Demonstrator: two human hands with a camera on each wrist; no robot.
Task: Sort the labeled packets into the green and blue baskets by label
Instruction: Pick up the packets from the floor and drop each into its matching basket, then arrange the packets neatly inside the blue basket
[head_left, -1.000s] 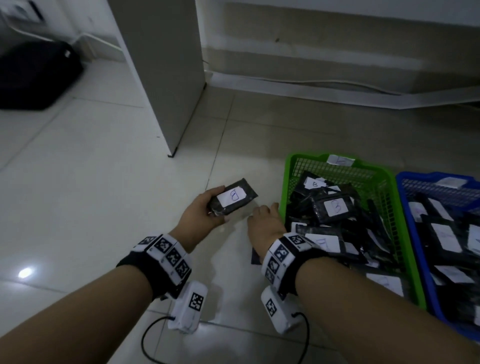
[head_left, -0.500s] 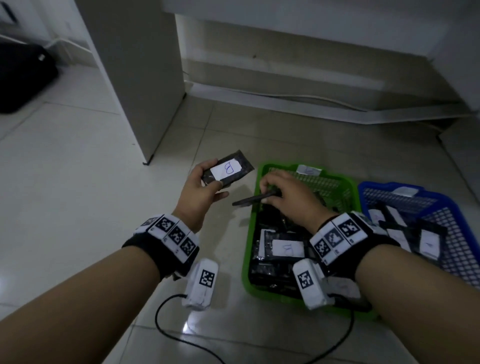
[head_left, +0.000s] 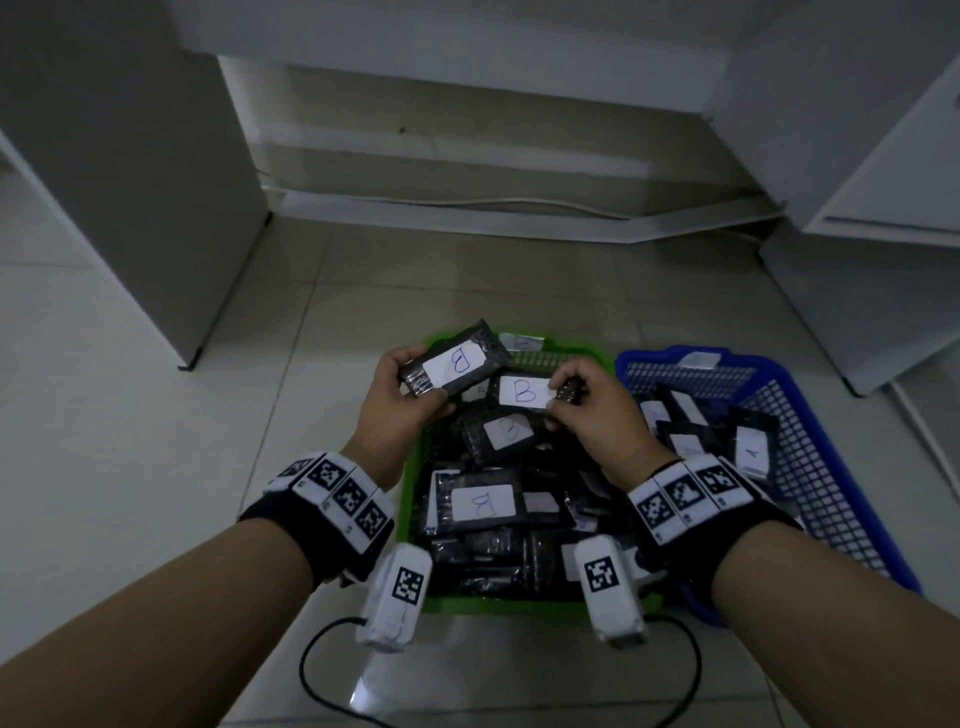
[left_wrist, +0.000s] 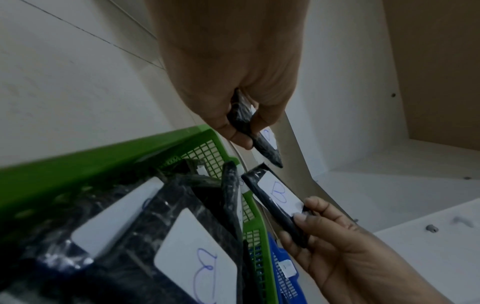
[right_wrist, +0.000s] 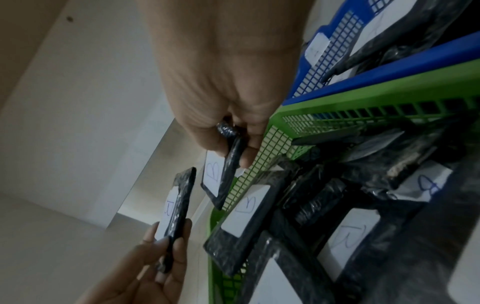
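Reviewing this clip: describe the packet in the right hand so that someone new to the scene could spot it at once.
Find the green basket left of the blue basket. Above its far end, the right hand pinches a black packet by its end. Unlike the left hand's packet, its B label reads upright and it sits nearer the blue basket.

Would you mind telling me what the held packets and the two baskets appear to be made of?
Packets: glossy black plastic film, judging by crinkled highlights; matte white labels, probably paper, handwritten B. Green basket and blue basket: moulded plastic, going by the uniform colour and fine lattice walls.
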